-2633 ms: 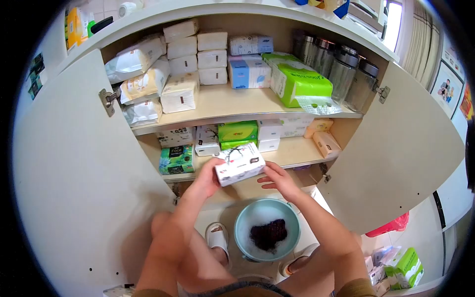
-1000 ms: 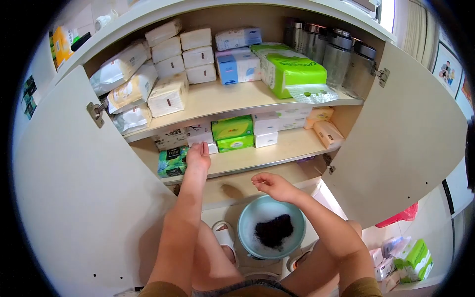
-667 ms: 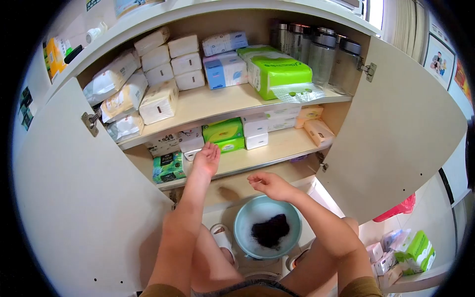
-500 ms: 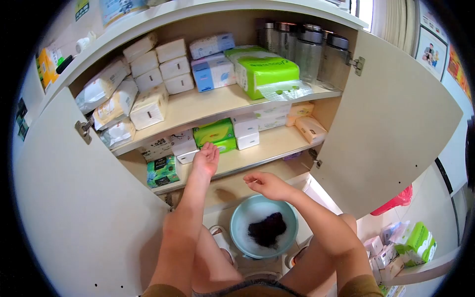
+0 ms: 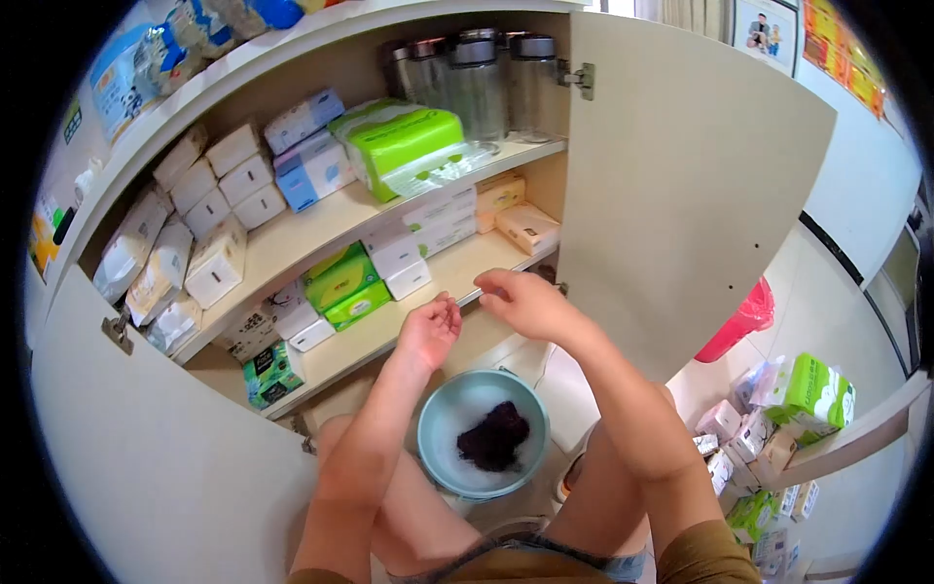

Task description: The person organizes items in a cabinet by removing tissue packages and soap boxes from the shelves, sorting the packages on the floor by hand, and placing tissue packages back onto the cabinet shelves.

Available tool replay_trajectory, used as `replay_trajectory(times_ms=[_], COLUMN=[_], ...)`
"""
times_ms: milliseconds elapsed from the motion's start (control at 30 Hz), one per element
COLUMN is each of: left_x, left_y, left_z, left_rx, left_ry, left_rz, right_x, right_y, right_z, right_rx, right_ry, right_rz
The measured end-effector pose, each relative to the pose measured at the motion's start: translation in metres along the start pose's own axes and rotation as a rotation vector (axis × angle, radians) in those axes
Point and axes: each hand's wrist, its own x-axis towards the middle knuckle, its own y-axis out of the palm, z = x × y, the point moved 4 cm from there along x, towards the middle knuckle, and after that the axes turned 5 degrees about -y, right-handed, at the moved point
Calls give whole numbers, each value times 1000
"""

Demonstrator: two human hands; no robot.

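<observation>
My left hand (image 5: 431,329) is empty, palm up with loosely curled fingers, in front of the lower shelf (image 5: 360,336). To its right my right hand (image 5: 518,300) hangs with bent fingers apart and nothing in them. Behind my hands, the lower shelf holds green tissue packs (image 5: 342,280), white packs (image 5: 397,261), a dark green floral pack (image 5: 272,375) and peach packs (image 5: 527,228). On the upper shelf are stacked white packs (image 5: 217,261), a blue and white pack (image 5: 313,169), a large green pack (image 5: 407,141) and several glass bottles (image 5: 477,88).
A light blue basin (image 5: 428,457) with suds and dark cloth stands between my legs. Open cabinet doors flank me, the right one (image 5: 681,185) and the left one (image 5: 165,457). More tissue packs (image 5: 815,394) are piled at the lower right, near a red bag (image 5: 741,319).
The white floral pack has left my hands, and a white pack sits beside the green ones. The view has swung right, bringing more of the pile into sight. Both hands remain empty.
</observation>
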Motion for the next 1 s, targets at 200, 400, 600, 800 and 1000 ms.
replay_trajectory(times_ms=[200, 400, 600, 800, 1000], left_x=[8, -4, -37, -68, -55], left_y=[52, 120, 195, 199, 107], left_z=[66, 137, 226, 359, 440], left_rx=[103, 157, 210, 289, 640], left_ry=[-182, -383, -551, -874, -910], left_rz=[111, 248, 395, 458, 361], right_x=[-55, -155, -274, -365, -443], right_y=[-62, -101, -63, -12, 26], right_z=[-18, -47, -115, -133, -135], right_rx=[148, 162, 334, 322, 222], right_ry=[145, 249, 626, 919, 1053], right_rz=[-221, -487, -692, -758, -799])
